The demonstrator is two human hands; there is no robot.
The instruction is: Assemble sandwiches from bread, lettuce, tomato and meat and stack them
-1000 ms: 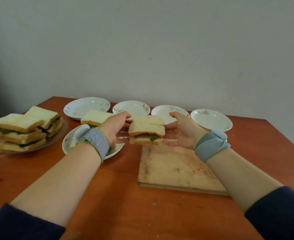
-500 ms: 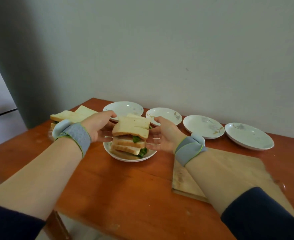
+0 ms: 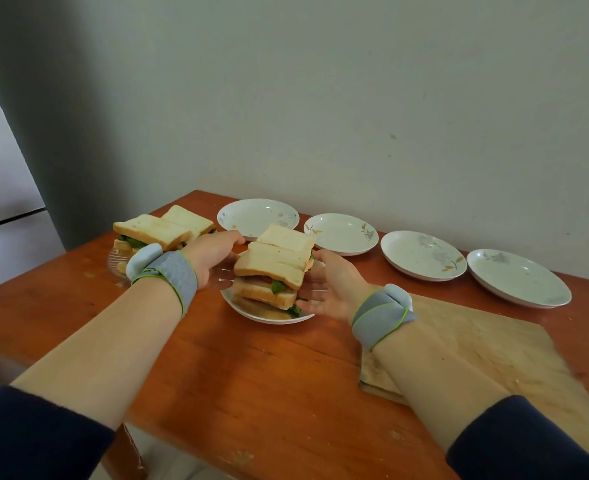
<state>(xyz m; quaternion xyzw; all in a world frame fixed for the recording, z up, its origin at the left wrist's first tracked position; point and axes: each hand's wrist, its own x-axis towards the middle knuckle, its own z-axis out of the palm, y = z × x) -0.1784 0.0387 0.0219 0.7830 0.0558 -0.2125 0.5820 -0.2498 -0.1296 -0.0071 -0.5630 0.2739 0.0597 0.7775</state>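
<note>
A sandwich [image 3: 270, 268] of white bread with lettuce and a red filling showing sits on top of a stack on a white plate [image 3: 261, 317] in the middle of the table. Another bread slice [image 3: 286, 238] lies just behind it on the same pile. My left hand [image 3: 213, 252] is at the sandwich's left side and my right hand [image 3: 327, 287] at its right side. Both hands have straight fingers against or close beside the bread. Each wrist wears a grey band.
A second pile of sandwiches [image 3: 161, 228] sits on a glass plate at the far left corner. Several empty white plates [image 3: 422, 255] line the back by the wall. A wooden cutting board [image 3: 476, 348] lies under my right forearm. The table's left edge [image 3: 43, 271] is close.
Both hands carried the sandwich left from above the cutting board to the white plate and lowered it onto the stack there. The view swung left with them.
</note>
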